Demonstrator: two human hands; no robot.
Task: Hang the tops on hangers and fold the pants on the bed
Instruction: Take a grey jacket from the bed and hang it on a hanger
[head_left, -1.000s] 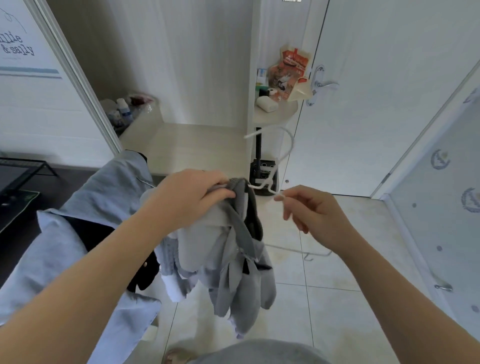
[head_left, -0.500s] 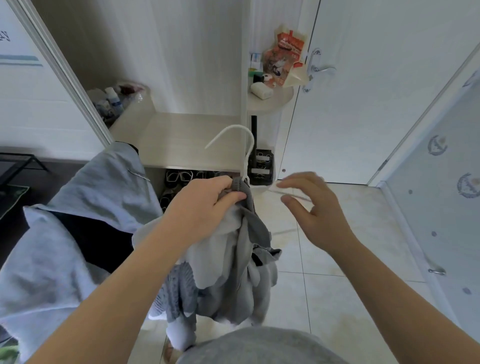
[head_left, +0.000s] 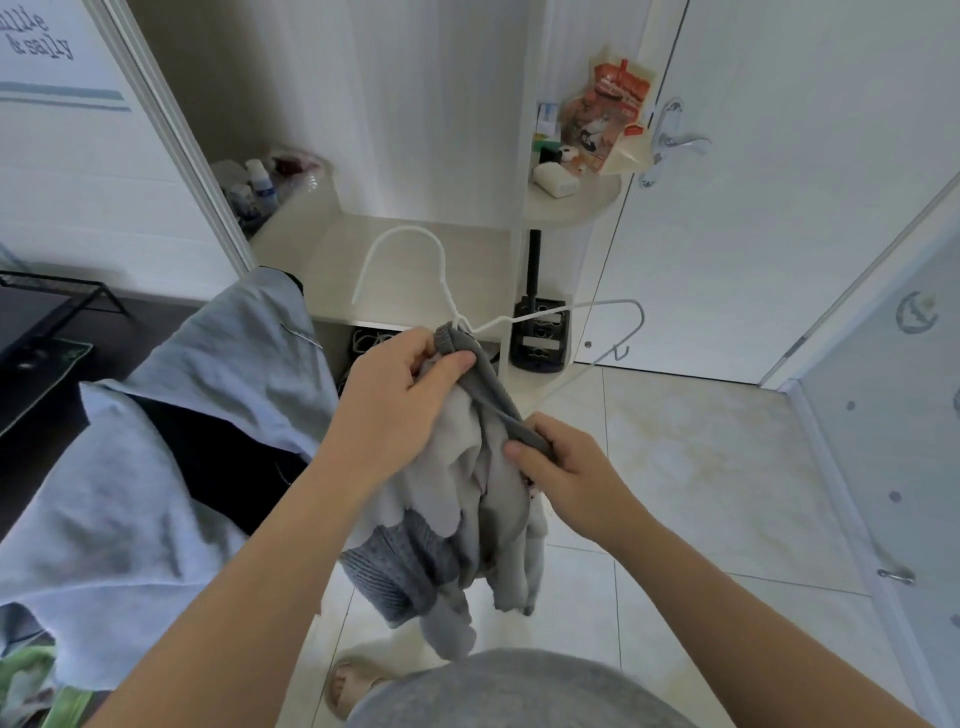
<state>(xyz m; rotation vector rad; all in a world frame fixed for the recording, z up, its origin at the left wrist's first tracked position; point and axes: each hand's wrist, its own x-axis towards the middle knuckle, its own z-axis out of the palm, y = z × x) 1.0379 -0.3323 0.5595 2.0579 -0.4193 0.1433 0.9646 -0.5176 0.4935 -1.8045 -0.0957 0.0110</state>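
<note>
A grey sweatshirt (head_left: 457, 525) with darker ribbed collar and hem hangs bunched in the middle of the view. My left hand (head_left: 400, 400) grips its collar together with the neck of a white wire hanger (head_left: 415, 260), whose hook rises above my fist. The hanger's right shoulder sticks out bare to the right, while its left side is hidden in the fabric. My right hand (head_left: 566, 467) pinches the dark collar edge lower right of the left hand. A light blue garment (head_left: 156, 467) with a dark one under it lies draped at the left.
A low pale shelf (head_left: 415, 260) stands ahead with bottles at its left end and shoes under it. A rounded corner shelf (head_left: 576, 202) holds boxes and an orange packet. A white door (head_left: 779, 208) with a lever handle is at the right. The floor is tiled.
My right hand was open beside the hanger and has dropped onto the sweatshirt's collar and closed on it. The hanger's right shoulder now shows bare at the right.
</note>
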